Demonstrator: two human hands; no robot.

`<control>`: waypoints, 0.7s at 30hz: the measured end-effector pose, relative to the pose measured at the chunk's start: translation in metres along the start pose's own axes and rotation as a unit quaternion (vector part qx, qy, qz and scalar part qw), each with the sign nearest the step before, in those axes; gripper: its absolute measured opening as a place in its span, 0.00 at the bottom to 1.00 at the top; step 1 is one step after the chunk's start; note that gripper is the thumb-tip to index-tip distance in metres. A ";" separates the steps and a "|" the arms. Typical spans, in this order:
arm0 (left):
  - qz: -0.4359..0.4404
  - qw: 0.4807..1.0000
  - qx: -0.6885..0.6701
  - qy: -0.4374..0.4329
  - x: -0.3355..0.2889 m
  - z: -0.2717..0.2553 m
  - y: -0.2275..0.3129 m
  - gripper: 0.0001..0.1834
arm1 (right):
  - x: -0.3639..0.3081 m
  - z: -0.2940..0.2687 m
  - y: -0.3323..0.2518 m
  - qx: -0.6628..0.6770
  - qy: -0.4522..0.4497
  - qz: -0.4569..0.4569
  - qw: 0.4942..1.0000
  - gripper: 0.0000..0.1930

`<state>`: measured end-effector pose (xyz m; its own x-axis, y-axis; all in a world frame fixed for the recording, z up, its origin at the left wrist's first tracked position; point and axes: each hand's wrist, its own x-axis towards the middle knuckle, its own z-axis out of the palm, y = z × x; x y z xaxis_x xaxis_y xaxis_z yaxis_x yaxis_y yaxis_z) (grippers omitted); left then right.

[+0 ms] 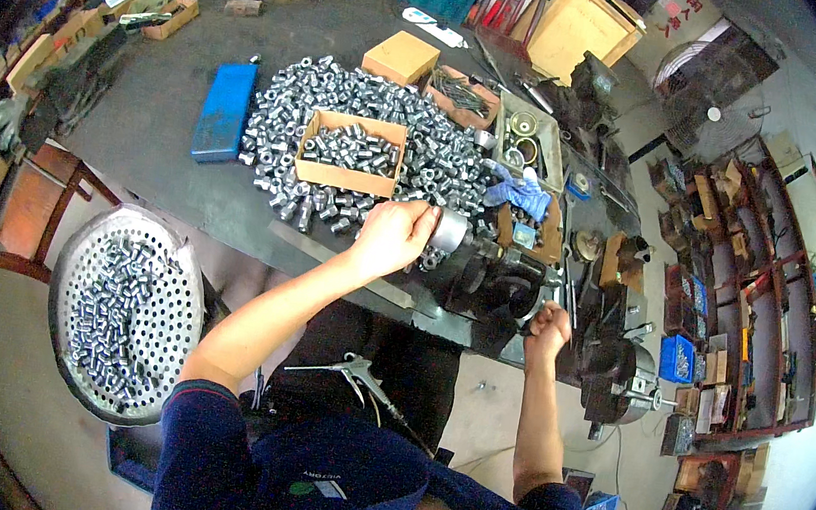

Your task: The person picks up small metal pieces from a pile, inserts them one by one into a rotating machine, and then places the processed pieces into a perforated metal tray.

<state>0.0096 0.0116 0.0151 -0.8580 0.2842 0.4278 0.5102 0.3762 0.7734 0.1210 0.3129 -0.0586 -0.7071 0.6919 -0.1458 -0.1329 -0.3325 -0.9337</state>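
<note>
My left hand is closed at the near edge of the bench, its thumb and fingers against a round silver metal chuck. Whatever sits between the fingertips is hidden. The chuck belongs to a dark bench-mounted machine. At this machine's right end my right hand is curled into a fist; what it grips, if anything, is hidden. Just behind my left hand lies a large heap of metal nut-like fittings. On that heap stands an open cardboard box with more of these fittings inside.
A perforated metal bowl of fittings stands left of me. An air blow gun lies near my lap. The bench holds a blue case, a closed carton and blue-white gloves. Right stand another chuck and shelves.
</note>
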 end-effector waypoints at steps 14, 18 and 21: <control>-0.050 0.996 -0.005 -0.068 0.006 -0.012 -0.001 0.19 | -0.003 0.035 -0.069 0.074 -0.070 -0.233 0.967 0.10; -0.050 0.996 -0.017 -0.066 0.004 -0.012 -0.008 0.19 | -0.029 -0.001 -0.033 0.056 -0.102 -0.178 0.977 0.10; -0.078 0.995 -0.025 -0.061 0.009 -0.023 -0.002 0.19 | 0.006 -0.009 0.008 0.008 0.026 -0.035 0.999 0.09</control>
<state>0.0001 -0.0070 0.0282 -0.9115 0.3313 0.2436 0.3653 0.3805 0.8496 0.1220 0.3200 -0.0702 -0.6588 0.7460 -0.0970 -0.1930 -0.2923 -0.9366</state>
